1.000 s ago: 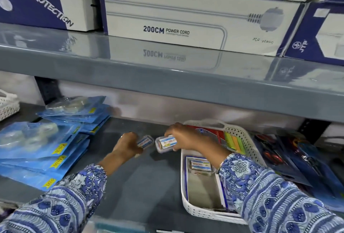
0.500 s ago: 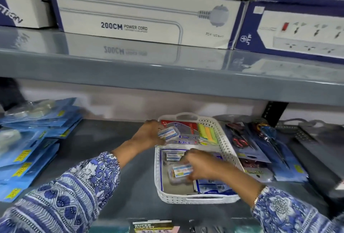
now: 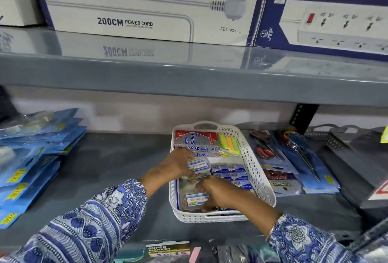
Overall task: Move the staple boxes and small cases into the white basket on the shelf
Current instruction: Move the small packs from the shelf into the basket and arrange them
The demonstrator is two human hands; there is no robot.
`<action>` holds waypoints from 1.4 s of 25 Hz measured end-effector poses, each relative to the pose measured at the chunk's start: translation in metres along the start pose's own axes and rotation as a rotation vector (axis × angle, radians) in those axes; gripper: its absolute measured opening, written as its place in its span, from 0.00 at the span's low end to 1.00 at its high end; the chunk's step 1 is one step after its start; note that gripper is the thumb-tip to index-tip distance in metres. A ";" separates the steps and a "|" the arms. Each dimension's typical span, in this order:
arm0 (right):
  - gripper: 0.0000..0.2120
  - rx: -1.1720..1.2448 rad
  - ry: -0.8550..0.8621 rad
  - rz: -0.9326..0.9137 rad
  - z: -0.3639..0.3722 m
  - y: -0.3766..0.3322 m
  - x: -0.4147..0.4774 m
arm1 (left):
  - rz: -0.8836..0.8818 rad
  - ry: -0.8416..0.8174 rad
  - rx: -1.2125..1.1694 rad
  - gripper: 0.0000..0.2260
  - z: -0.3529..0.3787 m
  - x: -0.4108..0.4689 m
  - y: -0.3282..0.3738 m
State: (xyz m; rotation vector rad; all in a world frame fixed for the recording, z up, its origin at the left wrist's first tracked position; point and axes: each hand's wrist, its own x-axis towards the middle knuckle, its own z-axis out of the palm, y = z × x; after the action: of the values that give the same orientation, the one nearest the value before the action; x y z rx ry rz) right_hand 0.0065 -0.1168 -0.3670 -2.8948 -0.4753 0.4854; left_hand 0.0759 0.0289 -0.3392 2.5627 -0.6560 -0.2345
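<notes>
White basket (image 3: 255, 170) on grey shelf (image 3: 117, 166), right of centre. Left hand (image 3: 178, 165) over basket's left rim, fingers closed around small clear case (image 3: 199, 165), held above basket middle. Right hand (image 3: 218, 194) inside basket's near end, gripping second small case (image 3: 194, 199) low against basket floor. Softek boxes (image 3: 196, 143) and coloured sticky notes (image 3: 230, 144) at far end; blue staple boxes (image 3: 230, 171) along right side. Blue packets (image 3: 31, 157) stacked far left; scissors packs (image 3: 270, 151) right of basket.
</notes>
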 end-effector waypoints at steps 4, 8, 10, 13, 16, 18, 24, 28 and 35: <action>0.21 0.093 -0.035 0.006 0.001 0.002 0.000 | 0.016 -0.022 0.060 0.24 0.006 0.000 0.000; 0.17 0.128 -0.028 0.028 -0.006 0.007 -0.008 | 0.017 -0.060 0.109 0.24 0.015 0.001 -0.002; 0.17 0.159 -0.014 0.040 -0.014 0.011 -0.015 | 0.020 -0.083 0.130 0.25 0.019 0.002 -0.002; 0.16 0.186 0.034 0.057 -0.027 0.021 -0.025 | 0.037 -0.120 0.148 0.25 0.025 0.005 -0.001; 0.15 0.209 0.089 0.100 -0.035 0.034 -0.031 | 0.054 -0.163 0.142 0.24 0.028 0.005 0.000; 0.15 0.220 0.103 0.120 -0.035 0.040 -0.032 | 0.053 -0.183 0.126 0.24 0.028 0.004 -0.001; 0.15 0.242 0.101 0.144 -0.032 0.045 -0.031 | 0.046 -0.225 0.128 0.24 0.024 0.005 -0.008; 0.15 0.230 0.116 0.141 -0.032 0.042 -0.029 | 0.061 -0.222 0.117 0.24 0.026 0.005 -0.009; 0.11 0.190 0.127 0.100 -0.027 0.021 -0.015 | 0.080 -0.181 0.128 0.24 0.036 0.001 -0.012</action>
State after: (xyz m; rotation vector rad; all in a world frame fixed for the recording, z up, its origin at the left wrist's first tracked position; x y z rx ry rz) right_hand 0.0078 -0.1442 -0.3422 -2.7530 -0.2518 0.3369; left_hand 0.0723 0.0230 -0.3765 2.6508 -0.8638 -0.4133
